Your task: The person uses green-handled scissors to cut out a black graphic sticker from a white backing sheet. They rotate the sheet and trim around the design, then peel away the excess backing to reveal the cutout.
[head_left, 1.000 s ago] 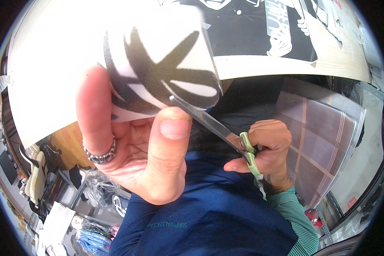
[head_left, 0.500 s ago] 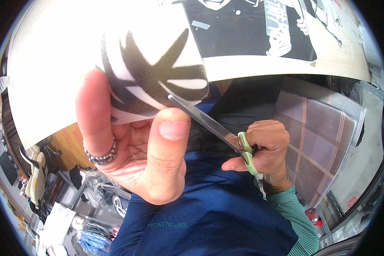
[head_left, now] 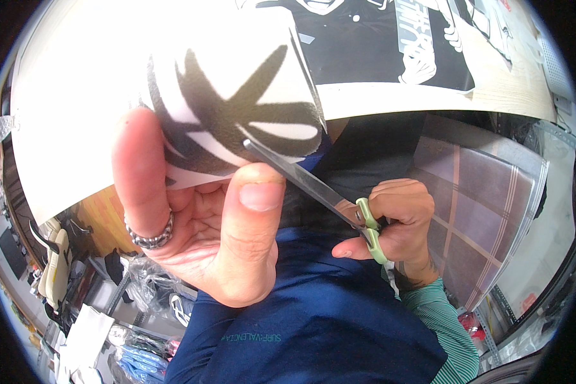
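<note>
My left hand (head_left: 201,224), with a ring on one finger, pinches the lower edge of a white sheet of paper printed with a dark leaf-like shape (head_left: 221,105). The thumb is in front and other fingers lie partly behind it. My right hand (head_left: 400,221) has its fingers through the light green handles of a pair of scissors (head_left: 317,185). The blades point up and left, and the one that shows crosses the front of the paper just above my left thumb. Whether the other blade lies behind the paper is hidden.
A pale table (head_left: 365,102) curves across the top. On it lies a black sheet with white printed figures (head_left: 358,54). At the right hangs a brown checked cloth (head_left: 467,211). Plastic bags (head_left: 150,288) and a cream chair (head_left: 54,269) are at the lower left.
The paper's right side has shifted slightly right and now curls at its edge. The scissor blade sits a little further left across it. Both hands stay almost in place.
</note>
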`<move>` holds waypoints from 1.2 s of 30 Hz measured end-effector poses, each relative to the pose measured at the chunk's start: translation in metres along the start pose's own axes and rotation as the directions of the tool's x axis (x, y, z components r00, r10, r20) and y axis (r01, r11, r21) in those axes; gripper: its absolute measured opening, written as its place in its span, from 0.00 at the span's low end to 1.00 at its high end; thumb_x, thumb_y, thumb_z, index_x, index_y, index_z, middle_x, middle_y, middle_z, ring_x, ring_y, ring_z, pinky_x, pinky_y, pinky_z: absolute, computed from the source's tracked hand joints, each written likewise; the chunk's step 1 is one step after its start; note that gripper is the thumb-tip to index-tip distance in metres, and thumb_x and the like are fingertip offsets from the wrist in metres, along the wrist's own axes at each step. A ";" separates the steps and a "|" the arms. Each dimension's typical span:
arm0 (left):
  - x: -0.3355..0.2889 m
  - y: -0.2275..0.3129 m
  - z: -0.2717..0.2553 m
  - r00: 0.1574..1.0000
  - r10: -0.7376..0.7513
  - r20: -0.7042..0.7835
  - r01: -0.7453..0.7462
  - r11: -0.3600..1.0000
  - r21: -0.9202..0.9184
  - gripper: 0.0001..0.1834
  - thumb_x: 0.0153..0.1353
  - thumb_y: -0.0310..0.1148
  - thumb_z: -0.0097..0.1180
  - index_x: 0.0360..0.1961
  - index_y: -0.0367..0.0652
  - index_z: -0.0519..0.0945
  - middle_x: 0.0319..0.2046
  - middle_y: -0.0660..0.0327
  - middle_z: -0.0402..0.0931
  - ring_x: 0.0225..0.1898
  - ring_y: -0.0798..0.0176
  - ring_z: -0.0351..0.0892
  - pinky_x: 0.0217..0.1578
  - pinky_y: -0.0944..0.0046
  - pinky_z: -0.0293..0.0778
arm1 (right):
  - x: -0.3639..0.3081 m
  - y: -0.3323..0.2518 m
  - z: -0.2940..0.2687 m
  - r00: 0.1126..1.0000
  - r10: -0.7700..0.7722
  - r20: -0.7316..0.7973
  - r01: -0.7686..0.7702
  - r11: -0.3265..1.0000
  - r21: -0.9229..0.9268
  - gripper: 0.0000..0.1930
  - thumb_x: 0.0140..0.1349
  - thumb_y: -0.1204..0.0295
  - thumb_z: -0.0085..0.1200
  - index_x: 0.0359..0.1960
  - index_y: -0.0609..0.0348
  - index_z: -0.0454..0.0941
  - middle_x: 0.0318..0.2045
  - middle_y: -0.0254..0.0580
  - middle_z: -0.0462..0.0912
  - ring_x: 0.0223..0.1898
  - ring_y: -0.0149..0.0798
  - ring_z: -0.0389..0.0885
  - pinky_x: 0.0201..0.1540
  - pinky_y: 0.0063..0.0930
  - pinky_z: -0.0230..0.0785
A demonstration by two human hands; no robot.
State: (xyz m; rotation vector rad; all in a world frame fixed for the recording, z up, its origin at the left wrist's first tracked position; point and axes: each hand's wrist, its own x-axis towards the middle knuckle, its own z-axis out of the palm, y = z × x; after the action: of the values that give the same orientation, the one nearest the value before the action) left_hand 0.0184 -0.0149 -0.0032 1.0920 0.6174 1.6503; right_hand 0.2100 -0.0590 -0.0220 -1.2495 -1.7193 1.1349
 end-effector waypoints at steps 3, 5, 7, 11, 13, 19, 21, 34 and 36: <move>0.000 -0.001 0.000 1.000 0.003 -0.007 -0.003 1.000 -0.006 0.29 0.63 0.20 0.47 0.67 0.41 0.60 0.59 0.48 0.69 0.59 0.56 0.70 0.61 0.52 0.65 | 0.000 0.000 0.000 1.000 0.004 -0.002 -0.004 1.000 0.003 0.30 0.35 0.56 0.78 0.08 0.52 0.62 0.08 0.32 0.59 0.09 0.34 0.60 0.14 0.25 0.51; 0.000 -0.001 -0.001 1.000 0.000 0.005 0.000 1.000 -0.014 0.29 0.63 0.20 0.47 0.67 0.41 0.60 0.59 0.48 0.69 0.59 0.56 0.70 0.61 0.52 0.65 | 0.000 0.001 0.001 1.000 0.000 -0.002 0.000 1.000 0.007 0.31 0.35 0.56 0.78 0.08 0.52 0.60 0.08 0.32 0.59 0.09 0.34 0.60 0.14 0.25 0.51; 0.002 -0.001 -0.002 1.000 -0.008 0.027 0.008 1.000 -0.023 0.29 0.63 0.20 0.47 0.67 0.41 0.60 0.59 0.48 0.69 0.58 0.56 0.70 0.61 0.52 0.65 | 0.001 0.001 0.001 1.000 -0.009 -0.001 0.009 1.000 0.012 0.31 0.35 0.55 0.78 0.08 0.52 0.60 0.08 0.32 0.58 0.09 0.34 0.59 0.14 0.25 0.50; 0.003 0.001 -0.001 0.999 -0.010 0.033 0.011 1.000 -0.016 0.29 0.63 0.20 0.47 0.67 0.41 0.60 0.59 0.47 0.68 0.58 0.56 0.70 0.61 0.53 0.66 | -0.001 0.003 0.000 1.000 -0.020 0.013 0.020 1.000 0.006 0.31 0.35 0.55 0.77 0.08 0.52 0.60 0.08 0.32 0.58 0.09 0.34 0.59 0.14 0.25 0.50; 0.001 -0.002 0.000 1.000 0.011 0.004 -0.011 1.000 -0.008 0.29 0.64 0.21 0.47 0.67 0.40 0.60 0.59 0.47 0.68 0.58 0.56 0.70 0.60 0.54 0.66 | -0.001 0.004 0.001 1.000 -0.023 0.005 0.023 1.000 0.005 0.31 0.35 0.55 0.77 0.08 0.52 0.60 0.08 0.32 0.58 0.09 0.34 0.59 0.14 0.25 0.50; 0.004 -0.001 -0.002 0.999 0.010 0.041 -0.009 0.999 -0.042 0.29 0.64 0.21 0.47 0.66 0.40 0.60 0.59 0.47 0.68 0.59 0.55 0.70 0.60 0.54 0.66 | 0.001 0.001 0.001 1.000 -0.023 -0.003 0.023 1.000 0.016 0.30 0.35 0.55 0.78 0.08 0.52 0.61 0.08 0.32 0.59 0.09 0.33 0.60 0.14 0.25 0.50; 0.004 -0.001 -0.002 0.998 0.005 0.060 -0.002 0.999 -0.049 0.29 0.64 0.21 0.47 0.66 0.39 0.60 0.59 0.47 0.68 0.58 0.55 0.70 0.60 0.54 0.66 | 0.001 0.001 0.001 1.000 -0.022 -0.006 0.022 1.000 0.019 0.30 0.35 0.56 0.78 0.08 0.52 0.61 0.08 0.32 0.59 0.09 0.33 0.60 0.14 0.25 0.50; 0.004 -0.003 -0.003 0.998 0.020 0.066 -0.018 0.999 -0.033 0.29 0.63 0.20 0.48 0.66 0.39 0.60 0.58 0.47 0.69 0.58 0.55 0.70 0.60 0.54 0.66 | 0.001 0.002 0.003 1.000 -0.028 -0.009 0.028 0.999 0.026 0.31 0.34 0.56 0.78 0.08 0.52 0.60 0.08 0.32 0.57 0.09 0.34 0.58 0.14 0.25 0.49; 0.003 -0.004 -0.003 0.998 0.025 0.052 -0.024 0.999 -0.023 0.29 0.63 0.20 0.48 0.67 0.39 0.59 0.59 0.47 0.69 0.58 0.55 0.70 0.60 0.54 0.66 | 0.001 0.003 0.004 0.999 -0.031 -0.009 0.031 0.999 0.031 0.30 0.34 0.55 0.78 0.08 0.52 0.61 0.08 0.32 0.57 0.09 0.34 0.58 0.14 0.26 0.49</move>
State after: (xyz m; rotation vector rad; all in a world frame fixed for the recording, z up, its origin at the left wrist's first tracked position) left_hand 0.0171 -0.0104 -0.0064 1.1272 0.5522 1.6406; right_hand 0.2074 -0.0585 -0.0256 -1.2033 -1.7027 1.1319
